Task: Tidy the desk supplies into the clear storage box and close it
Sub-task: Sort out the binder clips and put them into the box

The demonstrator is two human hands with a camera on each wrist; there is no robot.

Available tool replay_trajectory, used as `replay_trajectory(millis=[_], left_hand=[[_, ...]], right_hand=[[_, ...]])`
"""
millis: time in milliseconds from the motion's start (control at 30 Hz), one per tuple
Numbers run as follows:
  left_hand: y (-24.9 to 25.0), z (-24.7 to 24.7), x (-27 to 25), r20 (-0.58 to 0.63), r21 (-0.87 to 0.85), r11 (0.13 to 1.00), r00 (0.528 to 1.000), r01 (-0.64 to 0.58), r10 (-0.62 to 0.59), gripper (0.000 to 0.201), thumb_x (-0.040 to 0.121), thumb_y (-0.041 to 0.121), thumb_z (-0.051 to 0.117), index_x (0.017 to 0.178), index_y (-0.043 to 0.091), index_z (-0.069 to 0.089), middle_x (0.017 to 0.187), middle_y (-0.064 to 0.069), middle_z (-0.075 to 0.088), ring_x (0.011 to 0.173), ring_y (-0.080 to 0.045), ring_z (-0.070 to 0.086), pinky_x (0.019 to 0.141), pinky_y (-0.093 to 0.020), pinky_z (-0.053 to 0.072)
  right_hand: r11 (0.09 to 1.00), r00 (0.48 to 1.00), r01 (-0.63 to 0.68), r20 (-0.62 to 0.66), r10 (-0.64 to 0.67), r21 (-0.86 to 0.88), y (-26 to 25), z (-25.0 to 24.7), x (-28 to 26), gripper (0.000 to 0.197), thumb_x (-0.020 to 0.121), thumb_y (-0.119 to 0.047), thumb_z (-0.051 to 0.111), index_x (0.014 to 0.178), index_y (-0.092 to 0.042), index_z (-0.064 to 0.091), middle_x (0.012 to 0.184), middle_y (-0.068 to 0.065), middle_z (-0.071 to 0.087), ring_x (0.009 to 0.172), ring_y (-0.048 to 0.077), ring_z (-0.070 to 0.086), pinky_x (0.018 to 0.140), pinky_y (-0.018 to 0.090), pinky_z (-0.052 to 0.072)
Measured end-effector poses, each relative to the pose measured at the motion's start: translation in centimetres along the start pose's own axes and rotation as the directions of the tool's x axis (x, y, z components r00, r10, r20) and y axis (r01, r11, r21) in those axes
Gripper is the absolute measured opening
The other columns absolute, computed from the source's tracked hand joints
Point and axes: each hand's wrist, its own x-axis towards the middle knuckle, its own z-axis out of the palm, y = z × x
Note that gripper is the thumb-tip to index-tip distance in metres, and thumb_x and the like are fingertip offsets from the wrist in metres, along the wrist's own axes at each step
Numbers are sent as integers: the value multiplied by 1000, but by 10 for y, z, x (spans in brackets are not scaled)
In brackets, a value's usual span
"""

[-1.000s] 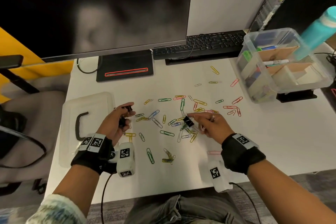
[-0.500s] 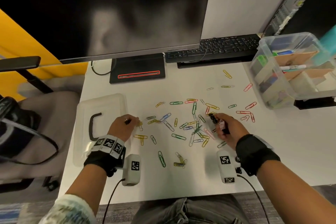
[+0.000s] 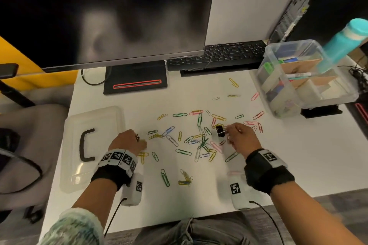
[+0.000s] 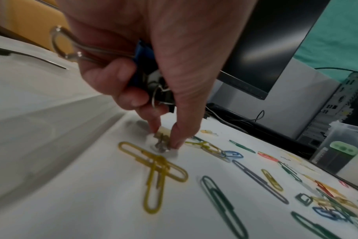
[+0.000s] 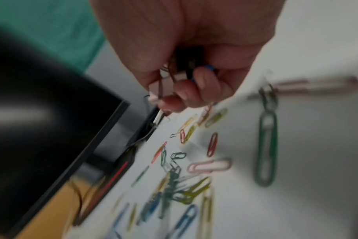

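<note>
Coloured paper clips (image 3: 199,141) lie scattered over the middle of the white desk. My left hand (image 3: 142,142) is knuckles-up at their left edge. In the left wrist view its curled fingers hold blue and black binder clips (image 4: 145,71) in the palm, while thumb and forefinger (image 4: 165,142) pinch a small pale clip (image 4: 164,148) on the desk. My right hand (image 3: 227,133) holds a black binder clip (image 3: 219,131) just above the pile. The blurred right wrist view shows several clips (image 5: 174,77) bunched in its curled fingers. The clear storage box (image 3: 278,109) stands open at the right; its lid (image 3: 99,117) lies at the left.
A monitor with its black base (image 3: 137,77) and a keyboard (image 3: 219,53) line the back of the desk. A teal bottle (image 3: 344,42) stands behind the box, which holds cardboard dividers, markers and notes. A grey chair (image 3: 29,145) is beside the desk on the left.
My right hand closed on the black binder clip in the pile and lifted it slightly. My left hand turned palm-down and dropped to the desk by the yellow paper clips.
</note>
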Motion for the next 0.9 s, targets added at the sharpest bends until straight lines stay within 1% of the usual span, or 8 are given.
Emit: replay_trajectory(millis=[67,133,233,333,467,667,767,900], left_hand=[[3,0,-2,-15,-27,999,1000,-18,17,28,78,38,62,92,14,56,86,-3,61,81,-24,58,67,-29,43],[7,0,-5,-22,-81,993,996,-85,83,25,81,36,61,95,16,55,89,-2,61,83,-22,57,68,-29,42],[19,0,-10,-53,-197,954,974,-227,221,18,82,32,63,93,20,57,89,2,61,80,-16,56,62,-25,39],[43,4,-22,-61,-289,882,927,-372,370,15,79,25,68,90,22,59,84,6,63,78,-14,59,60,-21,41],[81,14,-41,-41,-319,807,858,-496,511,17,78,20,71,89,24,59,78,10,63,71,-8,58,60,-18,41],[135,30,-55,1,-285,793,827,-538,562,19,79,19,69,92,26,57,76,10,62,68,0,56,56,-9,39],[156,37,-61,11,-290,781,814,-553,581,19,80,19,68,92,26,56,75,13,59,67,1,55,56,-9,38],[171,48,-67,11,-289,783,816,-551,579,19,80,20,67,95,25,56,81,13,61,73,0,57,61,-11,41]], right_hand=[[988,999,38,6,-37,-149,0,-3,3,30,94,-17,44,68,-12,59,56,3,55,51,16,46,53,23,35],[992,1000,-23,17,26,-123,-1,-12,4,31,93,-17,45,65,-13,57,57,5,54,51,18,44,52,24,34],[992,994,79,-74,-87,-103,-21,-37,0,26,91,-13,45,68,-9,58,60,7,57,54,19,47,52,25,35],[920,921,222,-239,-306,-325,-45,-81,-5,22,92,-17,45,79,-4,58,69,16,62,64,29,54,59,30,42],[775,809,98,-403,-427,-624,-72,-153,-2,22,93,-26,45,95,-8,58,79,19,61,72,34,57,63,32,41],[662,970,-115,-228,-87,-741,-88,-190,57,25,89,-29,51,97,-7,60,95,13,67,81,32,67,75,39,57],[674,984,-95,-173,-50,-733,-87,-190,65,31,90,-39,52,105,-15,64,101,9,67,88,27,64,80,36,54],[736,954,47,-188,-233,-676,-79,-203,55,29,91,-32,49,109,-13,62,102,11,66,92,27,62,77,32,47]])
